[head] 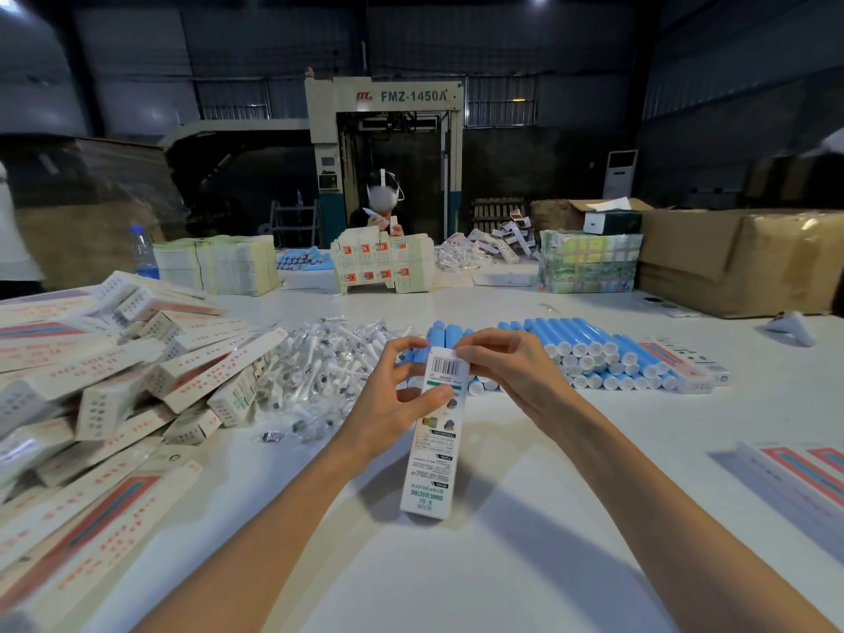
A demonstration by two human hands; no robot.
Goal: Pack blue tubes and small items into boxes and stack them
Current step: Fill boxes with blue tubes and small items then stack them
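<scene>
Left hand [402,386], right hand [507,372] pinch top of slim white printed carton [434,431], centre. I judge midway: heap of white cartons [137,381] left looks packed; blue plastic tubes [593,354], clear-bagged small items [329,363] unpacked above.

A long white printed box [434,440] is being held in both hands: its side is being gripped by the left hand [392,390], while its far, barcoded end is being pinched by the right hand [507,363]. Just behind, blue tubes [584,349] are lying stacked on the white desk [548,495], with small bagged items [329,363] heaped beside them and more boxes [114,381] piled at the left.
</scene>
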